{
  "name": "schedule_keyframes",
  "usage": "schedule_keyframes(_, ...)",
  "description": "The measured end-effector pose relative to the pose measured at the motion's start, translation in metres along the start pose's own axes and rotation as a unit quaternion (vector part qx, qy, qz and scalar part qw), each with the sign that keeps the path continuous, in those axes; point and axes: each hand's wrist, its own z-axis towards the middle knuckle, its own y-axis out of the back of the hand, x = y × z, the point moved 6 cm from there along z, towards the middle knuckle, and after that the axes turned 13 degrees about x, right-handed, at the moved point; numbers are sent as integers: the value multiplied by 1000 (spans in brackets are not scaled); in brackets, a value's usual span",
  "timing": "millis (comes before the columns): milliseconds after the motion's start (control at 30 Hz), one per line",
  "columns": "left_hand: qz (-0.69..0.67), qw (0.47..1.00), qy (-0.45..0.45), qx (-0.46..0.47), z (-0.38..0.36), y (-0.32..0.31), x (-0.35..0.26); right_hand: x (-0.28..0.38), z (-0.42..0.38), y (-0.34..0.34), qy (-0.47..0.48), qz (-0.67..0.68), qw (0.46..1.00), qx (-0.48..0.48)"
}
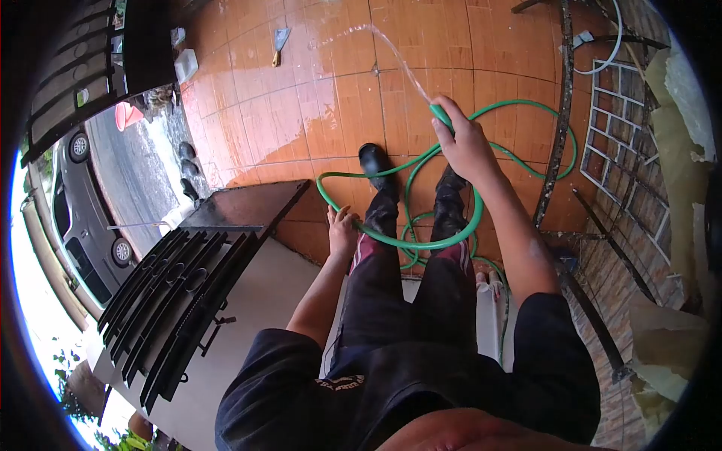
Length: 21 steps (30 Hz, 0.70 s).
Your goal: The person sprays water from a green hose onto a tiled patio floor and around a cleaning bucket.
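A green garden hose (440, 243) loops in front of my legs and trails over the floor in coils. Near its end, my right hand (464, 144) is closed round it, with the thumb held out to the side. A thin stream of water (404, 66) arcs forward from the hose mouth toward the wet tiles. Lower and to the left, my left hand (343, 231) has its fingers curled about another length of the same hose, at thigh height.
Wet orange tiles (346, 113) spread ahead, with a scraper (280, 46) lying on them. A black metal gate (180, 274) stands at left, beyond it a parked car (94, 218) and a pink bucket (128, 114). At right are a white metal grille (624, 143) and dark bars (560, 113).
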Motion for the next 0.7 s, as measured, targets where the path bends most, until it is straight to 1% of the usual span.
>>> schedule_keyframes(33, -1, 1000, 2, 2, 0, -1, 2, -6, -2, -6, -8, 4, 1000, 27)
schedule_keyframes(67, 3, 1000, -5, 0, 0, -2, 3, -12, -5, -9, -9, 4, 1000, 28)
schedule_keyframes(133, 5, 1000, -10, -1, 0, -5, 2, -16, -12, -20, -57, 31, 994, 89)
schedule_keyframes(167, 8, 1000, -9, 1, -1, -6, 2, -15, -13, -23, -57, 31, 994, 91)
schedule_keyframes(267, 22, 1000, -7, 1, -2, -8, 2, -6, -11, -37, -16, -13, 991, 134)
schedule_keyframes(300, 31, 999, -10, 3, -2, -8, 1, -4, -10, -41, -15, -11, 991, 136)
schedule_keyframes(367, 31, 999, -8, 5, -4, -8, 2, 3, -4, -44, 2, 16, 994, 105)
schedule_keyframes(400, 30, 1000, -8, 6, -4, -10, 2, 5, -1, -45, 3, 16, 994, 107)
schedule_keyframes(467, 24, 1000, -3, 2, -4, -11, 4, 14, 4, -54, 34, 1, 987, 159)
schedule_keyframes(500, 18, 1000, 0, 0, -5, -11, 5, 18, 7, -56, 34, 2, 986, 160)
schedule_keyframes(567, 24, 1000, 2, -9, -6, -11, 6, 26, 10, -54, 54, -9, 992, 112)
schedule_keyframes(600, 29, 999, 4, -20, -6, -10, 5, 27, 12, -56, 54, -9, 992, 114)
schedule_keyframes(700, 33, 999, 7, -13, -6, -9, 5, 35, 13, -61, 81, -21, 987, 135)
